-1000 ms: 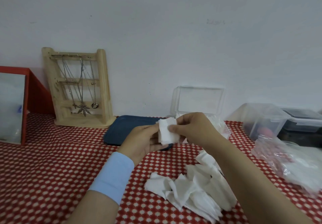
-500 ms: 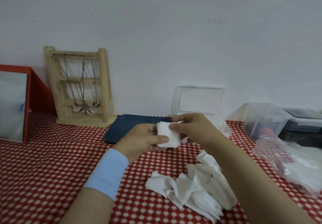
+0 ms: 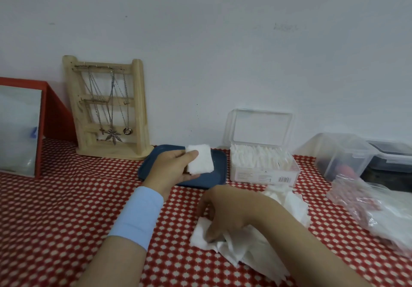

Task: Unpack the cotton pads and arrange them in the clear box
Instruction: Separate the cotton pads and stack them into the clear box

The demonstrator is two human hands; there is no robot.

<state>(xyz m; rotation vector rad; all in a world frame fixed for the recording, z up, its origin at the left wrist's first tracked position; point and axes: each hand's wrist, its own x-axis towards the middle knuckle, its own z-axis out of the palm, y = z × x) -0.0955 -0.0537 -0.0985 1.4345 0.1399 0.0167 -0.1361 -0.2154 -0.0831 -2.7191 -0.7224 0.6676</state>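
Centre of the frame: left hand [image 3: 176,166] pinches a small stack of cotton pads [image 3: 199,158], thumb on the front face and fingers behind; the stack is held up above the blue tray [image 3: 219,170], probably so more pads can be added before the lot goes in together
Lower centre: right hand [image 3: 223,215] is down on the loose pile [image 3: 245,248] of pads on the red checked cloth [image 3: 66,208], fingers bent onto the pile's left edge; blur hides whether a pad is already pinched
Right of centre: clear box [image 3: 263,176] stands by the wall with its lid [image 3: 260,126] tipped back; pads inside stand on edge in a packed row, and the mouth is free for loading from above
Right edge: crumpled plastic bag [image 3: 367,208] lies just beside the pile, likely the emptied wrapper
Upper left: wooden jewellery stand [image 3: 107,108], no part of this job
Step, as I judge it: gathering singles into a stack; much of the pile is not yet boxed
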